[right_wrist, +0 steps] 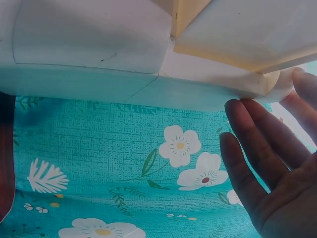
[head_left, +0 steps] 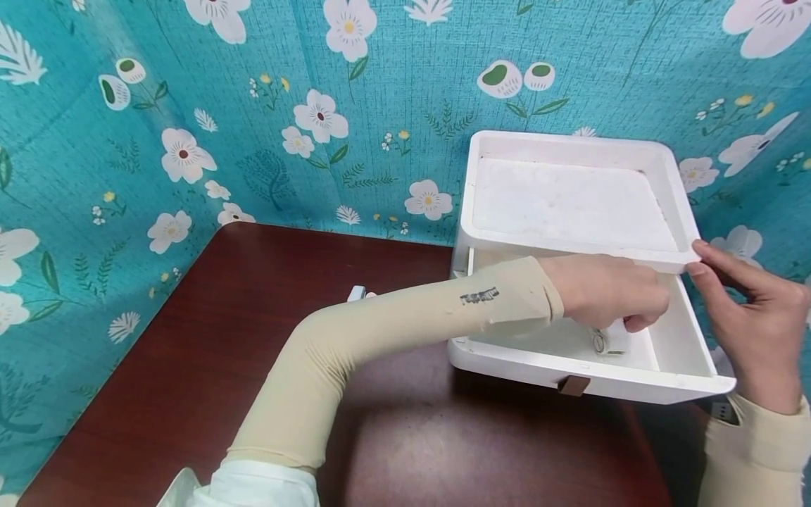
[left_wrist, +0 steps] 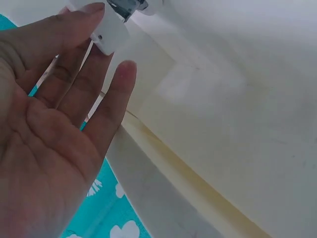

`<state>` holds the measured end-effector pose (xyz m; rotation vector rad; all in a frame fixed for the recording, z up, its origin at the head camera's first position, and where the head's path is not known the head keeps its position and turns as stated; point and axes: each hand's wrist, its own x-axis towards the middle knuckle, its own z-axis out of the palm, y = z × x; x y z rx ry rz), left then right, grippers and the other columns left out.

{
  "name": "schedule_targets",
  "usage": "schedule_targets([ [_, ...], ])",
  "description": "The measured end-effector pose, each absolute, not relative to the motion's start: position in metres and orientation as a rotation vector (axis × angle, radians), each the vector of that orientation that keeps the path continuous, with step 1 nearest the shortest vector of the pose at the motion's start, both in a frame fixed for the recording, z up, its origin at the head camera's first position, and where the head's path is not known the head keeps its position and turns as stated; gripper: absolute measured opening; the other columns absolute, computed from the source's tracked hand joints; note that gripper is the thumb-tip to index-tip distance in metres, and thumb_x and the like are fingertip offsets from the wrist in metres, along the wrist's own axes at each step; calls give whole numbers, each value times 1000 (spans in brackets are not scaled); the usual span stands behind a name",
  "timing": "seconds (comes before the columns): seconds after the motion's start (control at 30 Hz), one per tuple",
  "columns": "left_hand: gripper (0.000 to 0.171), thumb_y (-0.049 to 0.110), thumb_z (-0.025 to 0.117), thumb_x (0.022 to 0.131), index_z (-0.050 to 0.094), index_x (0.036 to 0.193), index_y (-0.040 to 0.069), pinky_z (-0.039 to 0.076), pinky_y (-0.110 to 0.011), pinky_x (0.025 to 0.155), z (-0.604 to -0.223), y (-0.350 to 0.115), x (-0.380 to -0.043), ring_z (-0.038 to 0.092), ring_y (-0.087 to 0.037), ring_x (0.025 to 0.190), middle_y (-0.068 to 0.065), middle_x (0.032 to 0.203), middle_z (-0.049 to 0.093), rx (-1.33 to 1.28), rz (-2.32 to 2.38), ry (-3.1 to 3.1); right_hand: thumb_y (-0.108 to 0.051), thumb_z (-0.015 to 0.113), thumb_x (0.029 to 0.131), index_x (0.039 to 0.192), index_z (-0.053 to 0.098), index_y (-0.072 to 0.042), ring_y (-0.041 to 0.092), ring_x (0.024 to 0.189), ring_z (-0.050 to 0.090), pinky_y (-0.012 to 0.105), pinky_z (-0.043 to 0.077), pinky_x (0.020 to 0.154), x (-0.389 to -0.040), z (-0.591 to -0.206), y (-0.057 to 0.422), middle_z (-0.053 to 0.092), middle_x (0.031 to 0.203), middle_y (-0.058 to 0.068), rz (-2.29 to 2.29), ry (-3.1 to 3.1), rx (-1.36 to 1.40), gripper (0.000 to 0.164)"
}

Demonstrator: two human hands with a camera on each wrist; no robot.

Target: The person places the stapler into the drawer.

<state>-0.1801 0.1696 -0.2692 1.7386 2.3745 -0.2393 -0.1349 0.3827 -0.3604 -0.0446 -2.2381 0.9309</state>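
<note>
Both pinch: my left grip (head_left: 602, 290) a white piece (left_wrist: 112, 34) in the drawer (head_left: 646, 385), my right grip (head_left: 757, 317) the box (head_left: 570, 204); likely stowing or fetching, next wanting steadiness.

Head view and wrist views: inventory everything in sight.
table: 1, maroon, across the lower head view
cloth: count unclear, teal floral, behind table
drawer box: 1, white, on table
open drawer: 1, white, pulled from box
pull tab: 1, brown, on drawer front
pale object: 1, grey, left of box, mostly hidden
small object: 1, white with shiny part, pinched by left fingers
shirt: 1, pale, bottom edge
sleeves: 2, beige, one each side
left hand: 1, bare, over drawer
right hand: 1, bare, at box's front right corner
</note>
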Motion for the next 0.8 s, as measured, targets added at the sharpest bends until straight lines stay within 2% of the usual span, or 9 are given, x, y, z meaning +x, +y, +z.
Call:
schedule_targets([
  [0.27,10,34,58,105,55,114,34,36,-14,95,-271,175,-176,50,-1,110,15,133,64,1803,-342,2414,-17,72,99,130,72,-28,-18,117,60,11,46,103,-136,-363,383,67,130,-29,946,-2253,-94,34],
  [0.47,10,34,57,106,56,116,35,36,-13,96,-271,183,-174,49,0,110,16,135,63,1785,-377,2421,-16,72,98,130,73,-26,-20,114,60,10,46,102,-134,-363,384,67,129,-30,952,-2249,-88,33],
  [0.63,7,35,55,107,57,114,36,35,-15,91,-272,191,-174,48,0,100,16,131,66,1814,-434,2441,-16,73,98,130,73,-25,-22,111,59,7,46,99,-135,-361,383,68,126,-31,939,-2236,-59,33],
  [0.8,4,35,54,107,56,111,36,34,-14,87,-274,194,-176,44,0,94,16,127,66,1824,-431,2437,-16,72,99,130,73,-26,-23,112,59,9,46,102,-136,-361,382,66,126,-34,935,-2235,-56,33],
])
